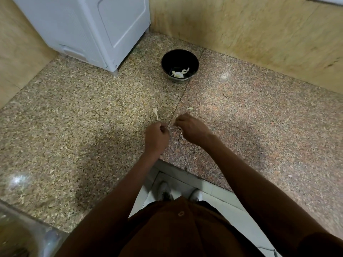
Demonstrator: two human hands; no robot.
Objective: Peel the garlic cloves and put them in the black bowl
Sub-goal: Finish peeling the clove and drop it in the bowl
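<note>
The black bowl (179,60) stands on the granite counter (74,127) near the back corner, with a few pale peeled garlic cloves (179,73) in its bottom. My left hand (156,137) and my right hand (192,129) are held close together over the counter's middle, fingers curled. Between them they pinch a small garlic clove (170,126), mostly hidden by my fingers. A thin strip of skin (182,135) hangs under my right hand.
A white appliance (89,28) stands at the back left beside the bowl. Scraps of garlic skin (155,113) lie on the counter just beyond my hands, another scrap (190,108) to the right. Marble walls close the corner. A steel sink rim (27,236) shows at bottom left.
</note>
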